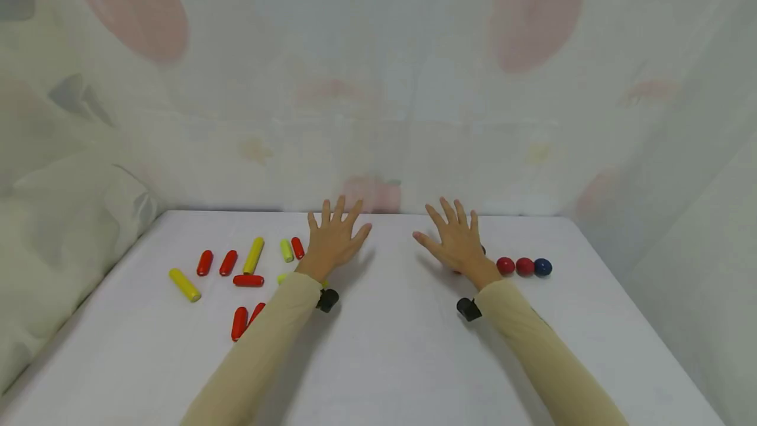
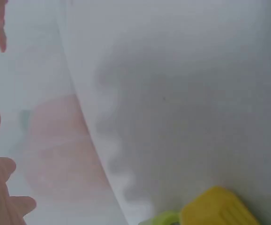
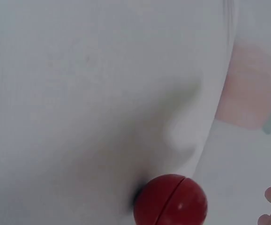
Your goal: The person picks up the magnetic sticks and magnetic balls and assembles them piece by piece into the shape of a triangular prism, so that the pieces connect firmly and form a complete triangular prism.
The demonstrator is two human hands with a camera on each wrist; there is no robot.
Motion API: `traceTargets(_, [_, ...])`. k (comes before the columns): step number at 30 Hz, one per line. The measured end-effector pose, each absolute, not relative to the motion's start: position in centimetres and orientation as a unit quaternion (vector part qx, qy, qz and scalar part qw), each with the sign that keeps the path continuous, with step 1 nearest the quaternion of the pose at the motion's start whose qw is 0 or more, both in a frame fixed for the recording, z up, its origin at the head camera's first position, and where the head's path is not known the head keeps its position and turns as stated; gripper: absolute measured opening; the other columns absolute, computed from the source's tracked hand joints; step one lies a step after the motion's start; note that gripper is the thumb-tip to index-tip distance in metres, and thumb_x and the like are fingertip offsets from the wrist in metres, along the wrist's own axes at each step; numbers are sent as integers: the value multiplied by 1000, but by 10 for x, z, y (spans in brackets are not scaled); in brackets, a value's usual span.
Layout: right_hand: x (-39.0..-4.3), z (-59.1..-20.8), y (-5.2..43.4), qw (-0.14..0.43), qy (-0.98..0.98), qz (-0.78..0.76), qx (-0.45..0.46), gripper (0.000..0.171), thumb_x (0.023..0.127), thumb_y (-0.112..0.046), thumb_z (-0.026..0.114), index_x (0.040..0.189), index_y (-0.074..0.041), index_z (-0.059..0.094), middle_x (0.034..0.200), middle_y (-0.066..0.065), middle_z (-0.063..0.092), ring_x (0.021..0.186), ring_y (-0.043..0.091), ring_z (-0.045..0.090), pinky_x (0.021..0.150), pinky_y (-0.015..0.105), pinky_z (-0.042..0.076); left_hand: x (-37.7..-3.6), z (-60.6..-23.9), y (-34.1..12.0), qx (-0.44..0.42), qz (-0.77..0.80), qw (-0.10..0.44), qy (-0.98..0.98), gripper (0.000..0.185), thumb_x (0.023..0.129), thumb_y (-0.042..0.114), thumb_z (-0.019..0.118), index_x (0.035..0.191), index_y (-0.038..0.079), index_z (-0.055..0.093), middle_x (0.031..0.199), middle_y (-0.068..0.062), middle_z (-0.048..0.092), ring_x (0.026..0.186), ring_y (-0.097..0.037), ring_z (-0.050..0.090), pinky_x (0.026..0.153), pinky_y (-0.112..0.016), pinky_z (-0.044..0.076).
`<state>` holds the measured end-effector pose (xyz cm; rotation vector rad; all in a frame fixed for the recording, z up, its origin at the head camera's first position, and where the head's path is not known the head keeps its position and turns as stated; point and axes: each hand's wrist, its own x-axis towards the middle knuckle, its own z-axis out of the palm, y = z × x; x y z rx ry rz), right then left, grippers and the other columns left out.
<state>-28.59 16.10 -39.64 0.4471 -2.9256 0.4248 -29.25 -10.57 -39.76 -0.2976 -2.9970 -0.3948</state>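
Observation:
My left hand (image 1: 333, 242) is held above the table with its fingers spread, holding nothing. Beside and partly beneath it lie a lime-green stick (image 1: 286, 250) and a short red rounded stick (image 1: 298, 247). The left wrist view shows a yellow piece (image 2: 217, 208) with a ridged end and a bit of lime green (image 2: 161, 219). My right hand (image 1: 460, 242), also spread and holding nothing, hovers near a row of balls. A glossy red ball (image 3: 170, 201) with a seam shows in the right wrist view. The right hand partly hides some balls from the head view.
More red rounded sticks (image 1: 239, 324) and yellow sticks (image 1: 185, 285) lie scattered on the table's left side. To the right are red balls (image 1: 524, 267) and a dark blue ball (image 1: 543, 267). A patterned pale curtain (image 1: 414, 84) hangs behind the white table (image 1: 390, 360).

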Motion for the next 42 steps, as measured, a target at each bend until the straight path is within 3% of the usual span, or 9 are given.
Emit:
traceTargets(18, [-249, -392, 164, 85, -955, 224, 173, 73, 96, -56, 50, 155, -17, 33, 163, 15, 22, 152, 42, 13, 118, 68, 10, -241, -391, -132, -113, -199, 42, -973, 64, 103, 54, 35, 158, 25, 25, 166, -14, 17, 152, -44, 12, 115, -72, 10])
traceTargets(28, [-240, -396, 173, 113, -933, 287, 186, 65, 97, -43, 56, 149, -7, 42, 158, 21, 32, 147, 43, 26, 118, 64, 19, -219, -386, -149, -138, -257, 58, -955, 55, 104, 45, 41, 151, 16, 41, 158, -21, 33, 146, -43, 27, 117, -63, 21])
traceTargets(37, [-226, -403, 180, 63, -933, 316, 163, 64, 97, -49, 58, 146, -11, 45, 157, 16, 35, 146, 40, 28, 114, 66, 25, -215, -379, -169, -107, -306, 4, -946, 52, 101, 35, 54, 148, 15, 44, 151, -20, 41, 136, -41, 41, 110, -62, 36])
traceTargets(42, [-226, -403, 184, 34, -929, 330, 162, 60, 96, -44, 62, 144, -11, 47, 153, 14, 40, 144, 37, 32, 115, 62, 29, -216, -382, -178, -90, -308, -17, -947, 50, 99, 27, 60, 145, 12, 48, 140, -21, 52, 120, -38, 52, 102, -56, 46])
